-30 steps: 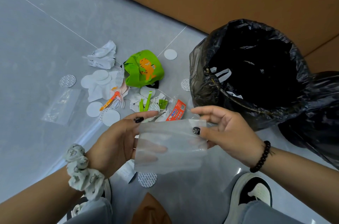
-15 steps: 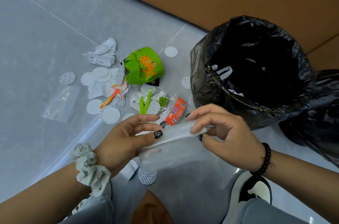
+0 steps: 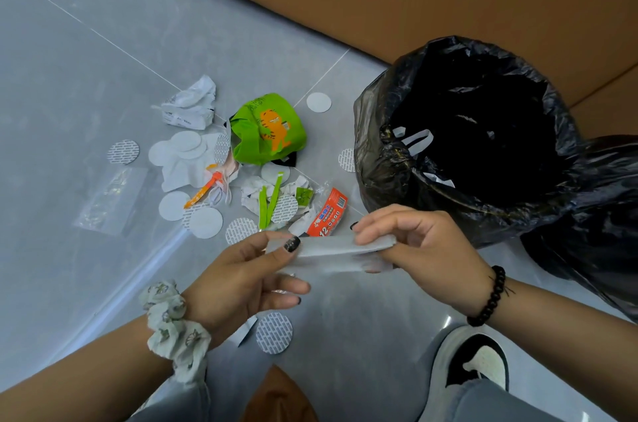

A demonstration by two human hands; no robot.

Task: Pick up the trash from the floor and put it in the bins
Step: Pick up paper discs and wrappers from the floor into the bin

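The head view looks down on a person crouched over a grey tiled floor (image 3: 69, 76). The left hand (image 3: 241, 280) pinches one end of a folded translucent plastic bag (image 3: 331, 249) between thumb and fingers, and the right hand (image 3: 414, 242) pinches the other end, fingers curled over its top edge. The bag hangs above the floor, just beside the rim of a bin lined with a black plastic liner (image 3: 466, 131); part of a second black-lined bin (image 3: 593, 214) shows at the right edge.

The step in hand appears to be folding this piece small before disposal. The next move likely calls for one hand to carry it right and over the near bin's mouth, then release.

Two bins are in view. On the floor lie one crumpled green bag with an orange cartoon cat (image 3: 266, 128), one crumpled white paper wrapper (image 3: 190, 104), one orange-red printed packet (image 3: 328, 218), one flat clear plastic sleeve (image 3: 110, 200), and roughly a dozen white round discs (image 3: 318, 102), some overlapping, so the count is uncertain.
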